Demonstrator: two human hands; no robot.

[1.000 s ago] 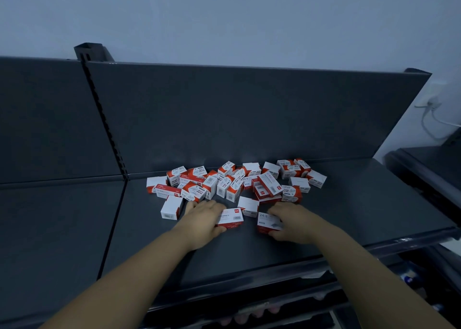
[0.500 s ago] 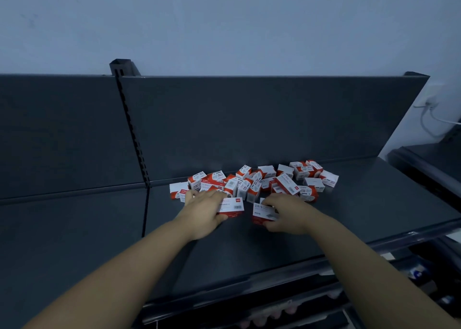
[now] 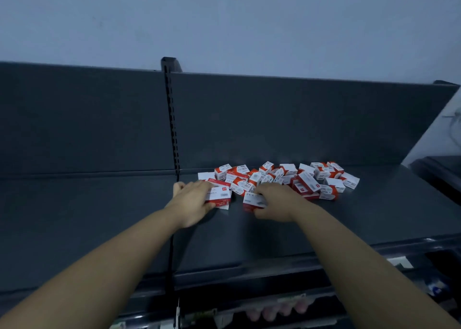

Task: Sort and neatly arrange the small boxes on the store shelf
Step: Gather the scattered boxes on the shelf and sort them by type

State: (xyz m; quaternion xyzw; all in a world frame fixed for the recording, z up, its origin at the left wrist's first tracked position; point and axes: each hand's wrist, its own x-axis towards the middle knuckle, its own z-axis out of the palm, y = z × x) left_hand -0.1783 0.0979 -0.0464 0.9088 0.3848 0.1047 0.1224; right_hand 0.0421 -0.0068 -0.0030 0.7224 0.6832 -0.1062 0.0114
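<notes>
Now L hand (image 3: 193,201) fingers (image 3: 197,186) grip 1 box (image 3: 220,196), R hand (image 3: 277,201) 2nd box (image 3: 252,200); pile (image 3: 287,177) approx 25.

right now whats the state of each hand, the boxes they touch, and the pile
left hand, grips the left box
right hand, fingers curled over the right box
left box, barcode face up, at the pile's front edge
right box, blurred, at the pile's front edge
pile, jumbled, boxes tilted and overlapping, unsorted
shelf, carries the pile near its back panel
</notes>
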